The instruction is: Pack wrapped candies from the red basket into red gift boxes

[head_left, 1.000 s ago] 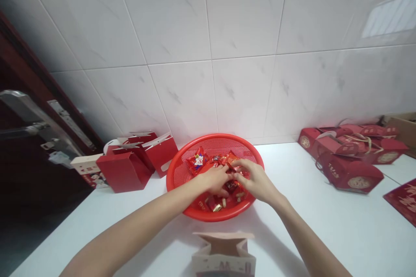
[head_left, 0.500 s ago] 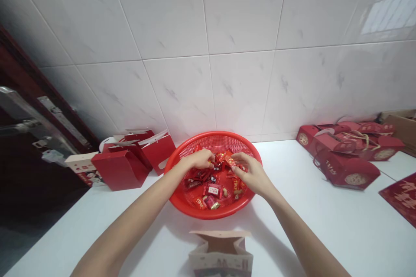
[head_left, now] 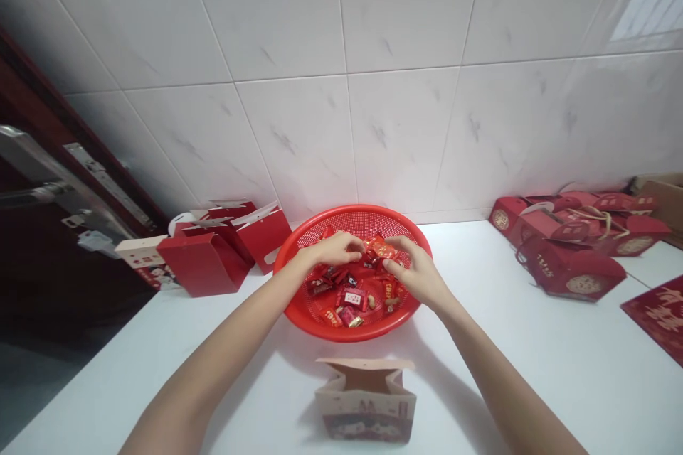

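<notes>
A red plastic basket [head_left: 358, 334] holds several red-wrapped candies [head_left: 353, 298] and a few peanuts [head_left: 372, 301]. Inside its far left part, my left hand [head_left: 336, 249] is closed with curled fingers; what lies in them, if anything, is hidden. Across from it, my right hand [head_left: 417, 273] pinches a red and gold wrapped candy [head_left: 383, 248] between thumb and fingers, just above the pile. In front of the basket, nearest me, a beige printed paper bag [head_left: 368, 418] stands upright with its top open.
At the left stand several red paper bags [head_left: 200, 266] and a beige-topped one [head_left: 139, 250], beside a dark door [head_left: 32, 263]. Several red gift boxes [head_left: 579, 274] sit at the right, with a red printed sheet [head_left: 659, 316] and a cardboard box [head_left: 664, 206]. A tiled wall [head_left: 400, 135] backs the white table [head_left: 480, 341].
Both hands have risen slightly from the candy pile, the right one with the red and gold candy. The camera view has shifted a little, showing more of the beige bag.
</notes>
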Demonstrator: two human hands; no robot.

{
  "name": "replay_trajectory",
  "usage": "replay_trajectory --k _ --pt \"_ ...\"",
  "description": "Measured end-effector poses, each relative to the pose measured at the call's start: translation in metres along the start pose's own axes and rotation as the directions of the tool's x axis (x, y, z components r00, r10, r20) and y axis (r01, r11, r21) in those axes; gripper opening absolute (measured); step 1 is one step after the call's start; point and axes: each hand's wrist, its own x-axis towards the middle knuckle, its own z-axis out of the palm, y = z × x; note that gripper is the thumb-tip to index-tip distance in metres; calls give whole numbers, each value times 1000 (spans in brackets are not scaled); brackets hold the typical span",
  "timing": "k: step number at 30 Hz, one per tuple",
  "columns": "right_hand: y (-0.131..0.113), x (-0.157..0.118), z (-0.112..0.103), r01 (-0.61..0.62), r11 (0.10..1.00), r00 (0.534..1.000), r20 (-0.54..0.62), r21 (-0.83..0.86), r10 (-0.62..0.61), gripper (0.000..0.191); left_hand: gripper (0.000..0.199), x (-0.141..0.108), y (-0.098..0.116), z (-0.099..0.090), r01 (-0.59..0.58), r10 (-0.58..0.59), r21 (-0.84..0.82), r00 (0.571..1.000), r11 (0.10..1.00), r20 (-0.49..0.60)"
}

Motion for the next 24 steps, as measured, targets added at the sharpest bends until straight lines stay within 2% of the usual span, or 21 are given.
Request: replay_trajectory --k 6,10,13,19,21,24 --pt "-2 0 0 -1 1000 1000 -1 8 1 34 29 0 -4 0 132 -131 186 991 974 -16" --pt "-1 0 1 8 1000 1000 -23 23 -8 32 38 1 -5 2 198 -170 291 978 936 -118" --pt "1 1 2 16 999 999 -40 45 -15 32 53 2 -6 8 155 -123 291 984 944 -125" --pt "4 2 3 0 995 996 -84 104 9 39 76 9 -3 23 64 -72 302 997 951 18" --pt "4 2 3 -7 991 994 -103 133 21 40 74 12 -1 26 31 -45 310 998 950 38" --pt "4 2 3 -3 987 993 -120 161 23 40 58 16 0 25 -39 43 284 999 958 -7"
